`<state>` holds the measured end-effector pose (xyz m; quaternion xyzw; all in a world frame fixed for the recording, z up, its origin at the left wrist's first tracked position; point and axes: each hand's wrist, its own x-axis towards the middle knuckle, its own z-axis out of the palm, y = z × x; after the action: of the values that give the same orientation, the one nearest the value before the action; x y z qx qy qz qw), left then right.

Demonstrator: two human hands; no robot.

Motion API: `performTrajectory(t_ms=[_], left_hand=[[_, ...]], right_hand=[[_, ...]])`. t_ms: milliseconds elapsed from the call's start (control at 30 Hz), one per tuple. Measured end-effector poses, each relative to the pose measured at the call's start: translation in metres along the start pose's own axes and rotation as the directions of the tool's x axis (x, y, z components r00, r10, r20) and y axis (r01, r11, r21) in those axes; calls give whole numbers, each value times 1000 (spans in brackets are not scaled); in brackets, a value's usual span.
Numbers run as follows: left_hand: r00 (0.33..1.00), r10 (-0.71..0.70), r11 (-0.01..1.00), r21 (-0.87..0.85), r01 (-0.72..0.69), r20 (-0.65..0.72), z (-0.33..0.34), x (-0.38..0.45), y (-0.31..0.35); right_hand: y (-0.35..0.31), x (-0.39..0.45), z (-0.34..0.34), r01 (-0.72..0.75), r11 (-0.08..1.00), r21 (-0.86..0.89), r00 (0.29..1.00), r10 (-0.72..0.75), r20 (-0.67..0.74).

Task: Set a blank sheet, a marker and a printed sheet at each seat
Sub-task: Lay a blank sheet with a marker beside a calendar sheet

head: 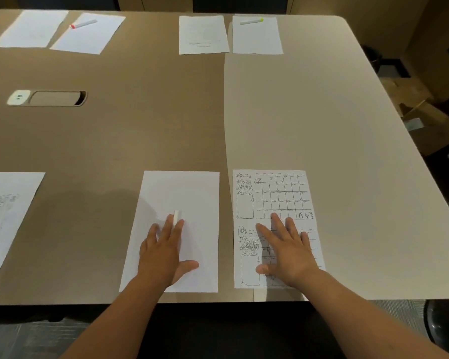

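A blank sheet (192,193) lies at the near edge of the table (309,112). My left hand (163,252) rests flat on it with straight fingers. The end of a white marker (176,216) pokes out between the fingertips; the rest of it is hidden under the hand. Just to the right lies a printed calendar sheet (283,195) with drawings. My right hand (288,250) presses flat on its lower half, fingers spread.
Across the table lie two sheets (31,28) (88,37) with a red-capped marker (83,23), and further right a printed sheet (202,35) beside a blank one (257,37) with a yellow-tipped marker (252,21). Another printed sheet (5,216) at near left. Socket hatch (47,98). Cardboard boxes (425,112) right.
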<state>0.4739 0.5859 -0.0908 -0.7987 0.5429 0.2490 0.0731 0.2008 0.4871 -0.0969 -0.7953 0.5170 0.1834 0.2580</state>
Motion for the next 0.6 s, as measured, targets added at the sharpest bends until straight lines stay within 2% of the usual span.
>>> performTrajectory(t_ms=[200,300,367,433,467,567,600], left_hand=[[1000,8,999,33,-8,-19,0,0,0],[999,13,1000,24,-12,-47,-7,-4,5],[989,35,999,29,-32,-145,-14,-5,11],[949,124,992,18,-124,-291,-26,-6,23],[936,174,984,16,-178,-306,-33,-7,31],[949,274,962,52,-270,-157,-53,-15,73],[941,303,953,43,-300,-152,-58,-19,88]], right_hand=[[1,0,-1,2,1000,7,1000,-2,-13],[0,-4,-7,27,999,38,996,-24,-89],[1,-11,-14,51,996,73,984,-37,-173],[3,-22,-25,82,983,166,950,-26,-311],[4,-30,-30,86,977,195,931,-9,-366],[11,-61,-53,41,981,191,904,45,-426],[13,-71,-61,40,980,197,895,53,-442]])
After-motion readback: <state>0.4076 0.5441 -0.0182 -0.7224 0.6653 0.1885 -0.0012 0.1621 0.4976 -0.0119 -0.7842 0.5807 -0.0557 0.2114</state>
